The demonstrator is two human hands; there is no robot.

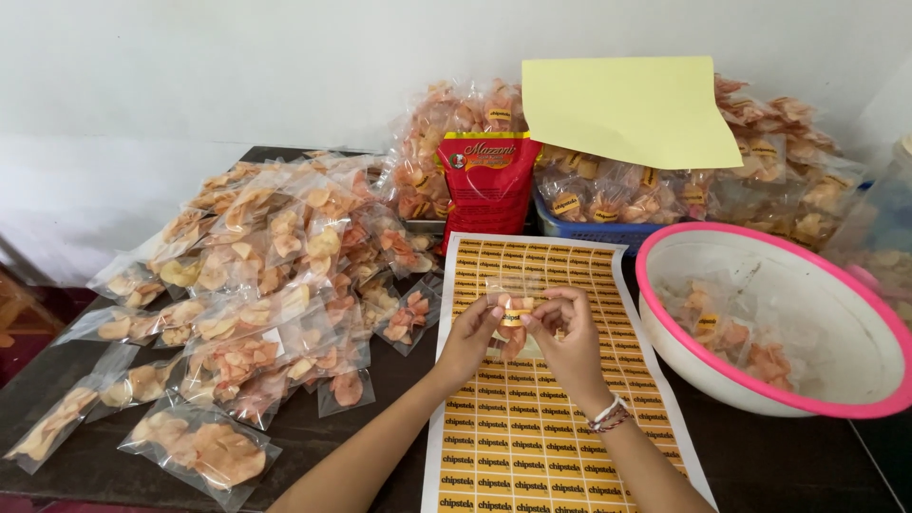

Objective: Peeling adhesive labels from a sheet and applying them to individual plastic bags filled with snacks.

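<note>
Both hands meet over a sheet of yellow stickers (532, 418) lying on the dark table. My left hand (472, 334) and my right hand (568, 334) pinch a small clear bag of orange chips (513, 313) between their fingertips, with a yellow sticker on the bag's front. A beaded bracelet sits on my right wrist.
A heap of small clear chip bags (256, 275) covers the table's left half. A white bowl with a pink rim (655, 285) at right holds a few stickered bags. Behind stand a red pouch (486, 185), a blue basket (589, 233) of bags and a yellow paper sheet (632, 109).
</note>
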